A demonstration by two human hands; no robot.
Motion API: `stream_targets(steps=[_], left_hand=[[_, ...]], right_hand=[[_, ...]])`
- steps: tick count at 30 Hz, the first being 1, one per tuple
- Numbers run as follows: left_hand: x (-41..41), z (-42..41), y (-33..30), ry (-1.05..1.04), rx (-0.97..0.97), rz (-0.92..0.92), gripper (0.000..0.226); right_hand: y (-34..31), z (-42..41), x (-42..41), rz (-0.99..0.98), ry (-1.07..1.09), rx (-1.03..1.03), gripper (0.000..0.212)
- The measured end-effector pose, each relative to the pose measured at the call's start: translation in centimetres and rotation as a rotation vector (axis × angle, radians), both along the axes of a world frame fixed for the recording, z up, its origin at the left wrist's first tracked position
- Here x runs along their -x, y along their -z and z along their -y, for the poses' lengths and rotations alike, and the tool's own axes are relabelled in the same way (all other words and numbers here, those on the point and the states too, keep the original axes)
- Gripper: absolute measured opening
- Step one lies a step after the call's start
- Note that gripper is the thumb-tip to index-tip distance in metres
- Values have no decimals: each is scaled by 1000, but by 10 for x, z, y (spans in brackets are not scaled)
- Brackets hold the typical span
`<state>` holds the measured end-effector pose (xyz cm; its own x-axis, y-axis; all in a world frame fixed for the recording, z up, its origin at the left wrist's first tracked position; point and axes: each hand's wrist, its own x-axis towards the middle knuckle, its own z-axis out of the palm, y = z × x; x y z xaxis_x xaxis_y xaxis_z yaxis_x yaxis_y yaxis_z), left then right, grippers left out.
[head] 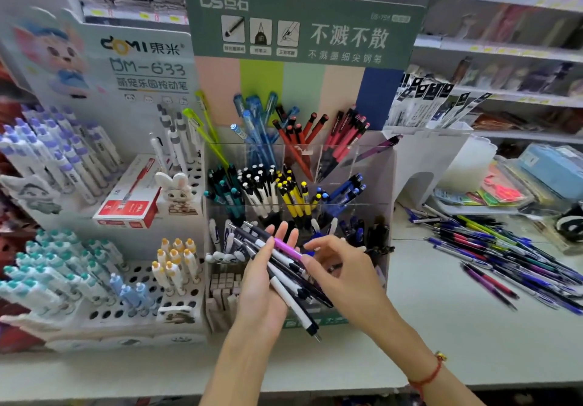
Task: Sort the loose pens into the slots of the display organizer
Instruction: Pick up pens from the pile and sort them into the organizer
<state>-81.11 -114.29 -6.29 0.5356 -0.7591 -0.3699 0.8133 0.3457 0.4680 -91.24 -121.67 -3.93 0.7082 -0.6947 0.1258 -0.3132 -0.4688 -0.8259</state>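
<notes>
A fanned bundle of loose black-and-white plastic click pens (pixel 285 274) lies across the palm of the left hand (pixel 263 282), whose grip is grasping it from beneath, fingers reaching up behind the barrels and the pen tips pointing down toward the lower right. On top of that bundle sits a single purple pen (pixel 286 248), and the right hand (pixel 339 268) has its thumb and forefinger pinching the near end of it, its grip closed on that one pen; a thin red string bracelet (pixel 429 374) circles the right wrist. Both hands hover just in front of the clear acrylic tiered display organizer (pixel 372 184), whose slots hold grouped pens: teal, white, yellow and blue ones in the middle row, and green, translucent blue, red and pink ones in the row behind. A green cardboard header sign with white lettering (pixel 303 23) rises behind the organizer. To the right, on the white surface (pixel 441 326), a large heap of mixed loose pens (pixel 511 260) lies well apart from the hands. To the left stands a white perforated pen stand (pixel 138 279) holding capped pens, with a red and white pen box (pixel 127 198) resting on it.
</notes>
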Motion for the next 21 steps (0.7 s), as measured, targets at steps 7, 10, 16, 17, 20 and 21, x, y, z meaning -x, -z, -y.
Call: stream_targets(steps=[7, 10, 16, 17, 20, 21], left_hand=[[3, 7, -16, -10, -20, 32, 32], [8, 16, -26, 6, -31, 28, 30], [2, 25, -38, -33, 44, 2, 29], [0, 25, -38, -38, 50, -6, 30], [-3, 25, -38, -47, 55, -19, 30], [-3, 25, -38, -44, 52, -21, 29]], right_hand=[[-20, 12, -1, 380, 156, -332, 17], [-28, 21, -2, 568, 271, -474, 15], [-69, 99, 22, 710, 608, 154, 16], [-76, 113, 26, 663, 624, 265, 17], [-87, 147, 29, 511, 605, 475, 16], [-90, 156, 26, 452, 579, 506, 16]])
